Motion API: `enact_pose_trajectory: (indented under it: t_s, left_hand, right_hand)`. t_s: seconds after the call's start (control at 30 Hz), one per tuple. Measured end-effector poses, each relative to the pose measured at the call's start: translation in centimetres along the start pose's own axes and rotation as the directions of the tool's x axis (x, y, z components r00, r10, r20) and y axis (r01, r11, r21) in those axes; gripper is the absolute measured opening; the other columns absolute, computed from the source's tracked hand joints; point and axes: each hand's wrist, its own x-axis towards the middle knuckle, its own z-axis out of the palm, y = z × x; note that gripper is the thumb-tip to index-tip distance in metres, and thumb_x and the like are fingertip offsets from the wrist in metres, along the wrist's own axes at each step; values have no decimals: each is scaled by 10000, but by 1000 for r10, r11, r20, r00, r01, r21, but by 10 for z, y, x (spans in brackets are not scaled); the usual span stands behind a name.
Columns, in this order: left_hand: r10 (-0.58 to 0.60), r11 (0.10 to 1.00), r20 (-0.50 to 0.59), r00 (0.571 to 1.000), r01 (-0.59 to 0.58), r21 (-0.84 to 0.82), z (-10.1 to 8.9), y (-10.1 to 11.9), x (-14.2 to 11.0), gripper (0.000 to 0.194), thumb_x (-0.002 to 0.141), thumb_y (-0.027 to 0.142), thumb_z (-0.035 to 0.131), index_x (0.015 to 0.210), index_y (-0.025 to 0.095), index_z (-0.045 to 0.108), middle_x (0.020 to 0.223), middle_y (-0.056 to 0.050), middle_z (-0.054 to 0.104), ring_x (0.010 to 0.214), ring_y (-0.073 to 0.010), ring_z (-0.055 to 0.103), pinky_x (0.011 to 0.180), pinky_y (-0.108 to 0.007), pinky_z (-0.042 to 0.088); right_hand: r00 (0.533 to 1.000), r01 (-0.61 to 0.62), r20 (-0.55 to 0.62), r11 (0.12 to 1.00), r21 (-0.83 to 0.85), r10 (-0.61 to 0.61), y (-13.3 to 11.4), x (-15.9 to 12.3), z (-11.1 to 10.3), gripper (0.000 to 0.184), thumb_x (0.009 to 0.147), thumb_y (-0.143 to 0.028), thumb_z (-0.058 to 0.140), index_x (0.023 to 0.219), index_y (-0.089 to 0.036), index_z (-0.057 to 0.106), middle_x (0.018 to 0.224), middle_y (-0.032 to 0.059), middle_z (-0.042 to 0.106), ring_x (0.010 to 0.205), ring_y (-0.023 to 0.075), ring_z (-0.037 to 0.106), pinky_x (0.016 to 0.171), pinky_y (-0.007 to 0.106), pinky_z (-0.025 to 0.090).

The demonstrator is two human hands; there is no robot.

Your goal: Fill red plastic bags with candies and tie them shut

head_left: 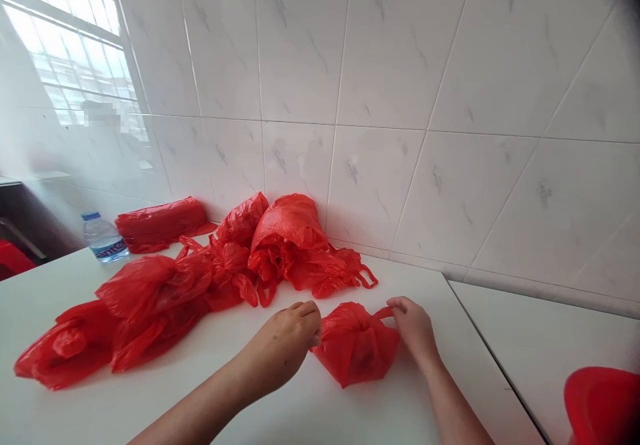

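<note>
Up close at a white worktop (350,418), a person's two bare hands work a small red plastic bag (356,346) lying near the front edge. Left hand (290,338), fingers curled narrow, presses against the bag's left side; whether it pinches the plastic cannot be told from this angle. Right hand (414,326) pinches the bag's handle loop (386,313) at its upper right corner between fingertips. The bag sits bunched into a rounded bundle between both hands, touching each.

Behind it, a heap of crumpled red bags (295,245) spreads across the worktop toward the tiled wall (400,65); more red bags (125,311) trail off to the left. A long red wrapped bundle (163,223) lies against the wall, with a clear water bottle (104,237) just beside its left end. A red object (603,405), cut off by the frame, shows at lower right.
</note>
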Motion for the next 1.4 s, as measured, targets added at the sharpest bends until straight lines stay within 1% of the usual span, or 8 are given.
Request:
enact_pose_trajectory:
  t_s: [0.17, 0.3, 0.43, 0.57, 0.8, 1.1, 1.23, 1.4]
  left_hand:
    - [-76, 968, -137, 988, 40, -249, 0, 8, 9, 86, 849, 143, 527, 877, 207, 577, 979, -25, 622, 895, -176, 571, 785, -277, 445]
    - [-43, 928, -190, 981, -31, -372, 15, 18, 24, 501, 773, 386, 696, 1217, 231, 526, 1259, -96, 563, 1148, -249, 524, 956, -371, 437]
    - [63, 974, -92, 994, -81, -212, 42, 20, 40, 964, 599, 428, 804, 1416, 219, 337, 1479, -176, 336, 1279, -370, 412, 962, -482, 441]
    - [96, 995, 24, 995, -95, -31, 53, 9, 37, 699, 724, 158, 630, 1379, 263, 408, 1229, -106, 609, 976, -292, 635, 787, -375, 518]
    - [-83, 995, -139, 987, 90, 45, -11, -13, -16, 393, 812, 58, 432, 1049, 269, 663, 899, -13, 675, 777, -158, 634, 665, -215, 461]
    - [-404, 772, -435, 805, 555, 310, -75, -85, -109, 474, 858, 202, 406, 1314, 289, 502, 1283, -67, 570, 1118, -296, 560, 832, -410, 500]
    - [-297, 872, -337, 894, 398, 287, -58, -84, -105, 605, 784, 192, 513, 1370, 319, 442, 1461, -65, 389, 1313, -322, 388, 1008, -489, 411]
    - [-163, 987, -123, 979, 161, -27, -23, -60, -49, 617, 788, 188, 581, 1365, 350, 434, 1504, -40, 326, 1304, -260, 421, 1050, -427, 391]
  right_hand:
    - [998, -50, 25, 998, 34, 50, 21, 9, -7, 447, 778, -507, 423, 1019, -190, 626, 879, 62, 700, 766, 224, 638, 681, 318, 475]
    - [995, -69, 69, 998, 9, 68, 25, 10, -6, 415, 773, -565, 448, 898, -226, 651, 882, 42, 707, 783, 233, 636, 701, 328, 464]
    - [993, -64, 94, 998, -28, 66, 26, 9, -4, 390, 746, -559, 482, 880, -240, 664, 926, 34, 712, 824, 242, 633, 705, 329, 456]
    - [992, -49, 111, 998, -26, 52, 29, 10, -6, 417, 745, -562, 458, 908, -234, 658, 945, 42, 709, 836, 245, 629, 698, 320, 453]
    - [985, -102, 130, 990, -98, 114, 26, 8, -5, 377, 797, -513, 425, 998, -262, 622, 978, 9, 683, 861, 211, 612, 731, 309, 451]
    - [999, 42, -23, 974, -223, -48, 7, -3, 18, 394, 823, -455, 421, 1121, -245, 572, 1165, 54, 589, 982, 225, 591, 767, 346, 478]
    - [908, 415, 57, 873, -257, -416, -17, -11, 53, 535, 856, -411, 422, 1343, -189, 409, 1397, 101, 418, 1282, 242, 402, 995, 382, 400]
    - [854, 519, 212, 793, -319, -475, -27, -11, 84, 704, 889, -437, 435, 1478, -145, 181, 1480, 148, 324, 1340, 293, 328, 992, 451, 379]
